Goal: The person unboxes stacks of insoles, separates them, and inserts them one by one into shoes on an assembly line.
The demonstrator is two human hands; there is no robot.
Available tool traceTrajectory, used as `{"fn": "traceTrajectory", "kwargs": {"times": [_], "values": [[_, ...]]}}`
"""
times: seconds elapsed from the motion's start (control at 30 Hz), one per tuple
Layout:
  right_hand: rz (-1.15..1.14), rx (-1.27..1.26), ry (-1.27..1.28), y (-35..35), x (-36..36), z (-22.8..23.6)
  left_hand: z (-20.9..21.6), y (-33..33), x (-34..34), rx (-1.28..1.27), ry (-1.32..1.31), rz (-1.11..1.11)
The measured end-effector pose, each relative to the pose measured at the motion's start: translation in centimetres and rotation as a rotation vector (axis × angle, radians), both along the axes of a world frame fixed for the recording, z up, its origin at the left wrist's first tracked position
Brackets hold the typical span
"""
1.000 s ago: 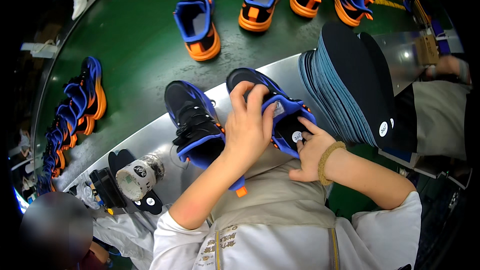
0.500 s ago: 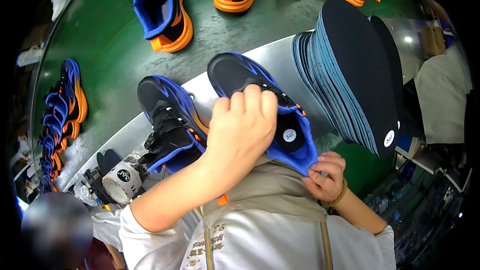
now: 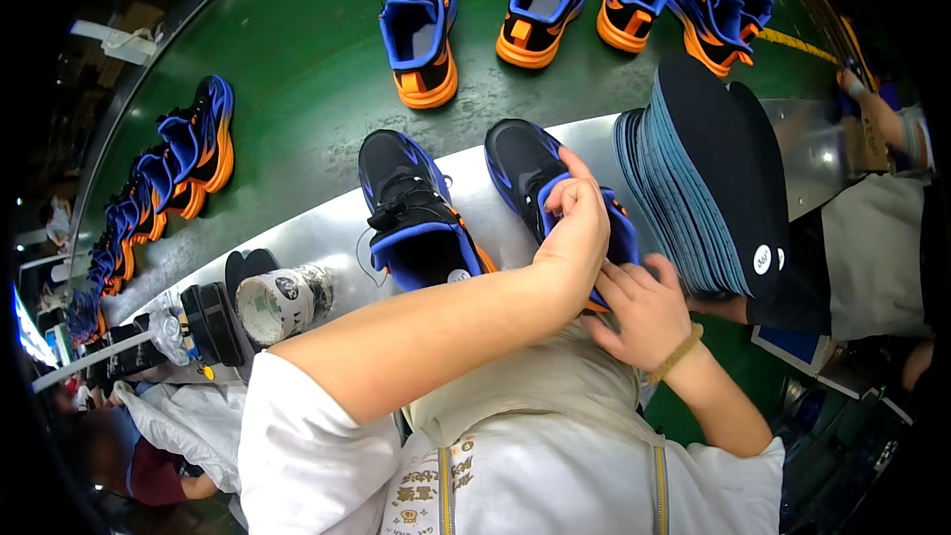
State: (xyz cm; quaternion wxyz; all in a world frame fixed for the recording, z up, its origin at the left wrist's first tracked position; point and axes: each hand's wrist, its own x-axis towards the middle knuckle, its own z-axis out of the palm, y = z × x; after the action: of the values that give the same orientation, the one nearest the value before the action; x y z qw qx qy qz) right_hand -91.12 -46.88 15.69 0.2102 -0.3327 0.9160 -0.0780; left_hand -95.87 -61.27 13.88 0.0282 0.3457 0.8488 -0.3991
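Note:
The right-hand one of two black and blue sneakers on the metal ledge is the sneaker [image 3: 519,154] that both my hands are on. My left hand [image 3: 577,228] is at its opening, with bent fingers closed at the tongue and collar. At the heel, my right hand [image 3: 642,309] lies against the sneaker with its fingers stretched out. My hands hide much of the collar and the inside. The other sneaker [image 3: 406,163] sits to the left, its toe pointing away, with a round white label on the insole; my left forearm passes close to its heel.
A tall stack of black insoles [image 3: 708,159] leans at the right of the metal ledge [image 3: 337,218]. To the left lie a roll of labels [image 3: 272,307] and dark pads. More sneakers [image 3: 421,45] stand across the green belt [image 3: 287,99]. Another person's arm [image 3: 877,119] is at far right.
My left hand has drawn back from inside the sneaker towards its collar. My right hand has gone from pinching the heel collar to lying with stretched fingers. The view has shifted.

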Motion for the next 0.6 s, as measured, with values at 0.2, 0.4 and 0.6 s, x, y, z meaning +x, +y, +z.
{"fn": "traceTrajectory", "kwargs": {"times": [0.2, 0.4, 0.6], "values": [[0.095, 0.299, -0.144, -3.8, -3.8, -3.3, -0.8, 1.0, -1.1, 0.325, -0.198, 0.249], [0.231, 0.602, -0.261, -3.7, -4.6, -1.7, -3.0, 0.0, -1.0, 0.460, -0.042, 0.277], [0.116, 0.294, -0.189, -0.2, -1.5, 1.2, -3.1, 0.1, -0.5, 0.565, 0.012, 0.133]]}}
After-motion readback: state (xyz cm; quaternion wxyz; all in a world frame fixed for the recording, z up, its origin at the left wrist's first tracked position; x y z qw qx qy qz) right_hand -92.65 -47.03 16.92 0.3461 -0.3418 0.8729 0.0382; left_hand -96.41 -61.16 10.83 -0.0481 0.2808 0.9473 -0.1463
